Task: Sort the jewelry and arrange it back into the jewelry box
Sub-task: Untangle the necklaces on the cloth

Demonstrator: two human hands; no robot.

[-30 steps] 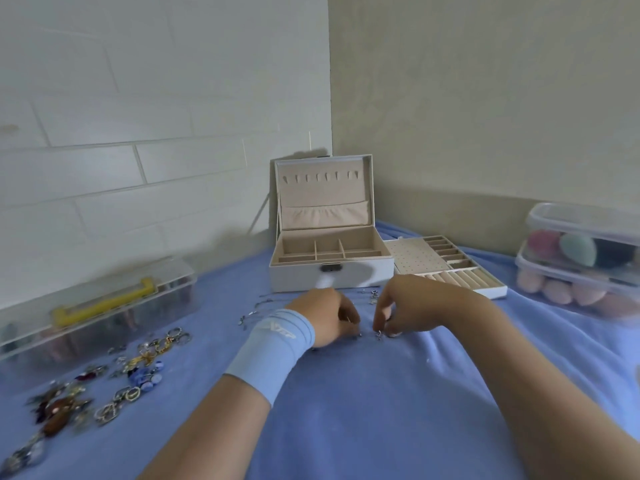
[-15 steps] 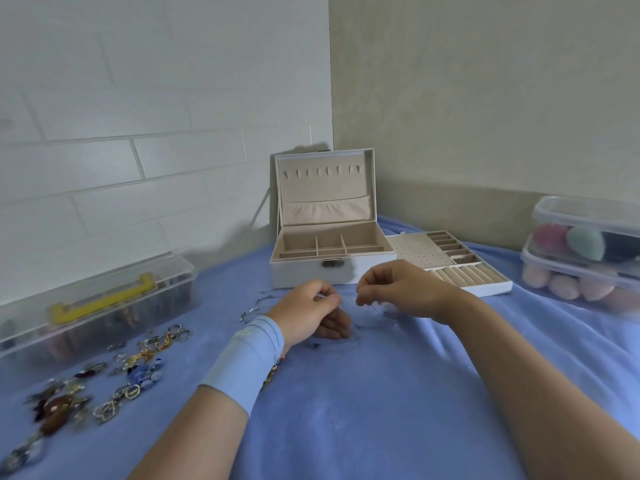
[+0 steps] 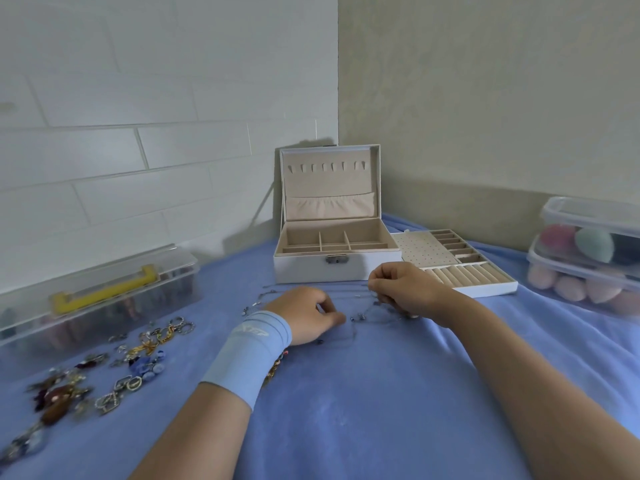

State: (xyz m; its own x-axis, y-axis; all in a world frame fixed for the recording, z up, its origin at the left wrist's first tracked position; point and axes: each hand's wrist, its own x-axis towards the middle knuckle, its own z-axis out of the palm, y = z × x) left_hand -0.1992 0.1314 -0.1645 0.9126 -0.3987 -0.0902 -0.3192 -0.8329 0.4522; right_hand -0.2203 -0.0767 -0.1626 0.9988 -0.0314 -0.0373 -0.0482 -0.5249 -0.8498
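A white jewelry box (image 3: pixel 332 270) stands open at the back, its beige compartments bare. Its removable tray (image 3: pixel 453 268) lies just right of it. In front of the box a thin silver necklace chain (image 3: pixel 360 318) is spread on the blue cloth. My right hand (image 3: pixel 405 289) pinches one end of the chain and holds it slightly raised. My left hand (image 3: pixel 304 317), with a blue wristband, has its fingers curled and pinches the chain near the cloth. A pile of rings, earrings and pendants (image 3: pixel 104 372) lies at the left.
A clear plastic case with a yellow handle (image 3: pixel 100 296) sits at the left by the brick wall. Two stacked clear tubs of makeup sponges (image 3: pixel 588 251) stand at the right. More thin chains (image 3: pixel 259 299) lie left of my left hand. Blue cloth (image 3: pixel 381 410) covers the surface.
My hands have drawn apart, the right one lifting toward the box with the chain end, the left staying low. The chain now stretches between them.
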